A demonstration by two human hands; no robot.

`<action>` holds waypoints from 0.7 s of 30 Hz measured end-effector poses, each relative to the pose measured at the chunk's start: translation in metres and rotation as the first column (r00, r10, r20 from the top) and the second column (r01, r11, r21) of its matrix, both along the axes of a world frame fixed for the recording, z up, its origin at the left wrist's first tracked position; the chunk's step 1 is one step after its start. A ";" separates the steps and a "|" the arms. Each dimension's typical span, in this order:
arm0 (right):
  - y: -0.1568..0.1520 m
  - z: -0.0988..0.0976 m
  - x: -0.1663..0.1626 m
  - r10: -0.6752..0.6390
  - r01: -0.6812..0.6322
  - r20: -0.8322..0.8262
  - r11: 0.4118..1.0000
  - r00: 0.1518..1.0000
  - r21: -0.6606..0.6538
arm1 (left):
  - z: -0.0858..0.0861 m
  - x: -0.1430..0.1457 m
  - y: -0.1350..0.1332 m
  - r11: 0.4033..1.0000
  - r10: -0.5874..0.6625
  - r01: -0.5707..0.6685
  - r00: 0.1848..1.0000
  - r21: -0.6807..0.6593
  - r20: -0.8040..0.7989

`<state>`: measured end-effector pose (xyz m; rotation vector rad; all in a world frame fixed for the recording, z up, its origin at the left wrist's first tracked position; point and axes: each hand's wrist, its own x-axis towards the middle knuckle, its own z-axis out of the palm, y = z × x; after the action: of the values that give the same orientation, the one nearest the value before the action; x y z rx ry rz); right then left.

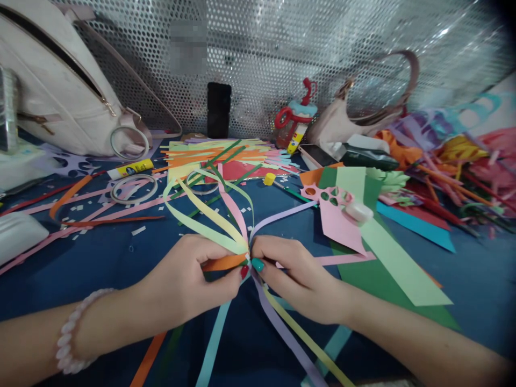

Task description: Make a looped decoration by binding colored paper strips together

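My left hand (pixel 193 282) and my right hand (pixel 296 274) meet at the middle of the blue table (pixel 113 252), both pinched on a bundle of coloured paper strips (pixel 226 220). The strips loop upward from the pinch in pale green, yellow, pink and lilac. Loose ends in orange, light blue, lilac and yellow trail down toward me. A pink bead bracelet (pixel 74 333) is on my left wrist.
A pile of cut strips (pixel 217 153) lies behind the hands. A glue stick (pixel 131 169), tape rings (pixel 133 188), a white bag (pixel 60 91), a black phone (pixel 219 110), red scissors (pixel 292 115), green and pink paper sheets (pixel 387 252) and a heap of paper scraps (pixel 455 161) surround them.
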<state>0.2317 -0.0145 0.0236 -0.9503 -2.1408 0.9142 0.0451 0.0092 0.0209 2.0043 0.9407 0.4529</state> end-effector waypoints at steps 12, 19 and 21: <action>-0.001 0.000 0.001 0.010 -0.010 0.010 1.000 1.000 -0.009 | 0.001 0.000 0.000 0.999 -0.009 0.010 1.000 -0.053 0.017; -0.001 0.001 0.002 0.032 -0.032 0.009 0.999 0.999 0.012 | 0.000 0.000 -0.001 0.999 -0.019 0.021 0.999 -0.033 0.050; -0.001 0.001 0.001 0.034 -0.035 0.009 0.999 0.999 0.019 | 0.000 0.000 -0.001 0.999 -0.028 0.030 0.998 -0.031 0.060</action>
<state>0.2329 -0.0155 0.0250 -0.9117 -2.1754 0.9057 0.0452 0.0080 0.0211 1.9622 0.8763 0.4758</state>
